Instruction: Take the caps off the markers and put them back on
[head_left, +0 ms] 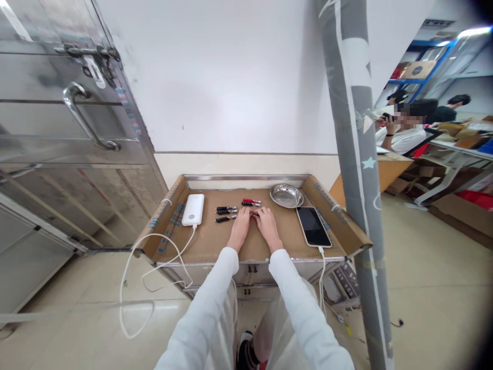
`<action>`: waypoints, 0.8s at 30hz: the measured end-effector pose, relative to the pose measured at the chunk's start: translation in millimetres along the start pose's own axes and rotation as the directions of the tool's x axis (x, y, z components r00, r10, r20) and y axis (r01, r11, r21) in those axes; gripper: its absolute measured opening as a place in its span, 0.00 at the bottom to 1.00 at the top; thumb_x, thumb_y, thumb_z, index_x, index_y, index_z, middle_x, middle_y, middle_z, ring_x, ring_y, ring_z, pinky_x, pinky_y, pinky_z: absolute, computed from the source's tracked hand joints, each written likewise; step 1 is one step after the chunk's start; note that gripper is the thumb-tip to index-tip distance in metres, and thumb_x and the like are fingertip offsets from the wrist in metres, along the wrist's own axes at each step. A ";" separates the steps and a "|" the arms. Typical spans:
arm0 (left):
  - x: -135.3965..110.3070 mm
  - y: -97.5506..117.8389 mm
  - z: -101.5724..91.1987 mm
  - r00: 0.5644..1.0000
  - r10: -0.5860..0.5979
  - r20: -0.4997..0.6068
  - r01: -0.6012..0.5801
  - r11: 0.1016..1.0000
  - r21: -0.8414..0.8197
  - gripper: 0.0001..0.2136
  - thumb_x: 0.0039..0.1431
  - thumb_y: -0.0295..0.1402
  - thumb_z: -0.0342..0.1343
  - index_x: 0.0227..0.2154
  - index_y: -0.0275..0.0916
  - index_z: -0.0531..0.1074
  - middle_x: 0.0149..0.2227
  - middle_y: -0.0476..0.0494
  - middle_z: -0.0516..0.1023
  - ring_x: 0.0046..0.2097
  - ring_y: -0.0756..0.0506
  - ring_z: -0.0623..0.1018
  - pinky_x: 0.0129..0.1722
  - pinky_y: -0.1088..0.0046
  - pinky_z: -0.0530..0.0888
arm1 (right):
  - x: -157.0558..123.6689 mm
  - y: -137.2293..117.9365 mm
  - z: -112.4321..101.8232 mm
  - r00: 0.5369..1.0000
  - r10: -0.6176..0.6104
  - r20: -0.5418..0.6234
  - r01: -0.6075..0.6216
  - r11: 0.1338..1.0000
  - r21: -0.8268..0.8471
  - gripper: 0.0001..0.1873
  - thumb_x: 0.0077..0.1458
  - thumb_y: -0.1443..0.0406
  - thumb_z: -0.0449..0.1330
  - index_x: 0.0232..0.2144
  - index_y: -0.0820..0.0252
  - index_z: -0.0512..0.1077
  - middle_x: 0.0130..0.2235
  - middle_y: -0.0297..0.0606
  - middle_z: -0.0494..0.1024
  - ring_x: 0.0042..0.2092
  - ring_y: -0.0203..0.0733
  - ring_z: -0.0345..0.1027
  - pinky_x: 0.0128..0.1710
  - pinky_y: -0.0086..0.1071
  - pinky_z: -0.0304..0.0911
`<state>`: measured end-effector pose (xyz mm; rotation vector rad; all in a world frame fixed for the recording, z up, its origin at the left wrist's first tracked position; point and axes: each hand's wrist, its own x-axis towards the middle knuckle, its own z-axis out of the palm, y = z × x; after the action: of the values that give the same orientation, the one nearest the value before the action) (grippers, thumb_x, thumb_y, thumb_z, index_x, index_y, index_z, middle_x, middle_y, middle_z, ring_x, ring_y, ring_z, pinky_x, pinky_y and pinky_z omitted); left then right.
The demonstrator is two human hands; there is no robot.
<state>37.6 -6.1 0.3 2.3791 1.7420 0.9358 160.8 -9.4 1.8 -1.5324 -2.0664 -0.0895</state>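
Nearest the camera: two white sleeves (208, 298), running forward to a cardboard-lined tabletop (208, 244). Left hand (242, 222) and right hand (266, 222) rest over the middle of it, fingers bent inward, fingertips close together or meeting. A small dark item (253, 214) shows between the fingertips; it is too small and too covered to identify. Whether either hand pinches it, or only touches it, cannot be told.

Positions: a single black pen (225, 219) lies just left of the left hand, its right end close to the fingers. Beyond it, a small bunch of black pens (226, 210) lies side by side. A red pen (250, 200) lies past the fingertips, with dark pens close against its near side. Farther right stand a shallow metal dish (287, 196) and, nearer, a phone (314, 227) with a cable plugged in; at left, a white power bank (193, 209).

Handling (judged): the pens look light, stiff and smooth, so apt to roll or slip rather than break. Best hold appears to be thumb and forefinger across mid-barrel; the ends look narrower and less steady. The item between the hands likely needs a fingertip hold, its weight and stiffness unclear
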 end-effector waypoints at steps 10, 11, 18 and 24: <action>-40.1 2.3 -38.8 0.914 -0.316 -0.254 0.372 0.902 0.217 0.09 0.60 0.22 0.43 0.40 0.33 0.66 0.40 0.37 0.69 0.43 0.42 0.70 0.44 0.64 0.69 | -4.2 -3.6 -0.8 0.996 0.062 -0.062 -0.068 0.993 -0.099 0.10 0.62 0.65 0.50 0.38 0.58 0.72 0.38 0.41 0.72 0.42 0.44 0.61 0.42 0.34 0.52; -40.6 -0.1 -39.3 0.916 -0.319 -0.241 0.373 0.899 0.229 0.09 0.60 0.22 0.43 0.39 0.33 0.66 0.39 0.37 0.69 0.43 0.42 0.70 0.44 0.64 0.69 | -4.2 -3.6 -1.0 0.996 0.062 -0.064 -0.068 0.993 -0.099 0.10 0.62 0.66 0.50 0.38 0.58 0.72 0.38 0.41 0.72 0.42 0.44 0.61 0.41 0.34 0.52; -24.0 -16.6 -37.2 0.953 -0.259 -0.155 0.293 0.917 0.269 0.09 0.62 0.24 0.41 0.39 0.33 0.66 0.39 0.36 0.69 0.42 0.43 0.70 0.44 0.64 0.69 | -3.6 -2.8 -1.2 0.994 0.077 -0.080 -0.084 0.993 -0.085 0.10 0.62 0.65 0.51 0.38 0.58 0.72 0.38 0.40 0.72 0.42 0.44 0.61 0.42 0.34 0.52; -22.0 -23.6 -38.0 0.955 -0.241 -0.173 0.278 0.932 0.233 0.08 0.61 0.23 0.43 0.41 0.33 0.65 0.41 0.36 0.68 0.43 0.42 0.70 0.45 0.63 0.69 | -2.9 -2.1 0.1 0.993 0.084 -0.082 -0.090 0.993 -0.076 0.10 0.62 0.65 0.51 0.38 0.58 0.72 0.39 0.41 0.72 0.42 0.44 0.62 0.43 0.34 0.53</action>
<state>-5.2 -28.4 12.7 2.1817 2.2916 0.9091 159.4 -12.5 0.9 -1.6385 -1.9529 -0.1986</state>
